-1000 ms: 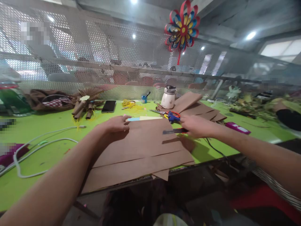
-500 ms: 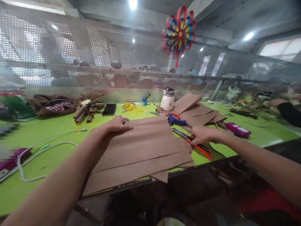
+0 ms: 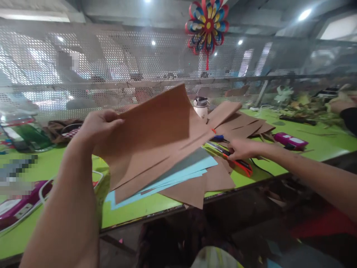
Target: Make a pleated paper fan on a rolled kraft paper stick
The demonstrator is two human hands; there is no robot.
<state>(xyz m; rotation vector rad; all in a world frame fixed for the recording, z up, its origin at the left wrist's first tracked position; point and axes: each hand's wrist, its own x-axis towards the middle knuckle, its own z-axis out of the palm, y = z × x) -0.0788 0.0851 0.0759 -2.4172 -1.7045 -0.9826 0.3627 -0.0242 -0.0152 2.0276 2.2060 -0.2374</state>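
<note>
My left hand (image 3: 102, 124) is closed on the upper left edge of brown paper sheets (image 3: 156, 130), which are lifted and curl upward over the table. Light blue paper sheets (image 3: 192, 163) show underneath, with more brown paper (image 3: 189, 190) below those. To the right, my right hand (image 3: 242, 149) has its fingers closed at the middle of a pair of scissors (image 3: 244, 167) with orange handles, lying on the table with the blades toward the paper. Just beyond the blades is a blue-handled tool (image 3: 219, 138), partly covered by the lifted paper.
A white bottle (image 3: 201, 109) stands behind the paper, beside a brown paper stack (image 3: 241, 124). Purple power strips (image 3: 290, 140) lie at right and left. A green-filled plastic jug (image 3: 28, 132) stands at left. Another person's sleeve (image 3: 350, 119) shows at far right.
My left hand has lifted the brown paper up and to the left, uncovering light blue sheets. My right hand stays at the scissors. The view has shifted slightly.
</note>
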